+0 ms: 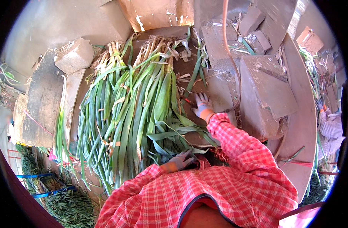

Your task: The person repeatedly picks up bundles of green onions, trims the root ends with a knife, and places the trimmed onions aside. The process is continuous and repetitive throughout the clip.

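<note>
Dusty block (74, 56) upper left, blue straps (54, 192) below, striped garment (331, 127) far right

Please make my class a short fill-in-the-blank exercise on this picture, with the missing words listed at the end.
1. The left hand and the right hand both wear ____.
2. The hand reaching farther from the body is the ____ one.
3. The checked sleeves are white and ____.
4. The straps at the picture's lower left are coloured ____.

Missing words: gloves; right; red; blue.
</note>
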`<state>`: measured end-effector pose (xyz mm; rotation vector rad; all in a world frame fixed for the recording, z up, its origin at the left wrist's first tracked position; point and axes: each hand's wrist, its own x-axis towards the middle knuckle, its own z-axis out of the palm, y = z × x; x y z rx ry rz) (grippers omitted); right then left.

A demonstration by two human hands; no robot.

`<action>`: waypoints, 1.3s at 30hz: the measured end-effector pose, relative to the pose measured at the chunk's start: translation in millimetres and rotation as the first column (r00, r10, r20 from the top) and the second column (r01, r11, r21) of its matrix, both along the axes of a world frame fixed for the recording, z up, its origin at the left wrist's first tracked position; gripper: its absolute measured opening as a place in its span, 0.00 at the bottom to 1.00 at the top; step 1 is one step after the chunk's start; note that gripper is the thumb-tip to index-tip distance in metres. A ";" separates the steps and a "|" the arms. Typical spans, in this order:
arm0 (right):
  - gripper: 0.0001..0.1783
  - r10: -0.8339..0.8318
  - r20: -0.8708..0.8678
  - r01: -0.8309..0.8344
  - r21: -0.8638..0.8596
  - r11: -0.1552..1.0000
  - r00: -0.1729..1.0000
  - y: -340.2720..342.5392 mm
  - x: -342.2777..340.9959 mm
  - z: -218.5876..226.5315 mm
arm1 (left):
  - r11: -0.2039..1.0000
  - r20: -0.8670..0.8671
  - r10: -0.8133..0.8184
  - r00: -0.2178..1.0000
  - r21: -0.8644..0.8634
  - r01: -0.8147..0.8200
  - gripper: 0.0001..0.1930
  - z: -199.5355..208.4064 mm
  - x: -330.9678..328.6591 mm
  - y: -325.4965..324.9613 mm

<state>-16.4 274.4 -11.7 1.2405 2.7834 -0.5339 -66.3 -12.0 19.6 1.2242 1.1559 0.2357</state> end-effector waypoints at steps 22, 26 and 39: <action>0.37 -0.187 -0.217 0.173 -0.080 0.982 0.958 -8.0 48.7 -5.8 | 0.925 -0.892 0.373 0.257 0.378 -0.031 0.35 73.2 -167.3 251.9; 0.37 -0.317 0.008 0.289 -0.433 0.854 0.948 -0.8 47.8 28.2 | 0.923 -0.849 0.384 0.363 0.338 -0.184 0.37 60.2 -158.1 248.1; 0.37 0.100 -0.098 -0.117 -0.181 0.976 0.990 -57.4 55.2 81.9 | 0.864 -0.656 0.500 0.565 0.342 -0.368 0.32 49.7 -103.8 184.5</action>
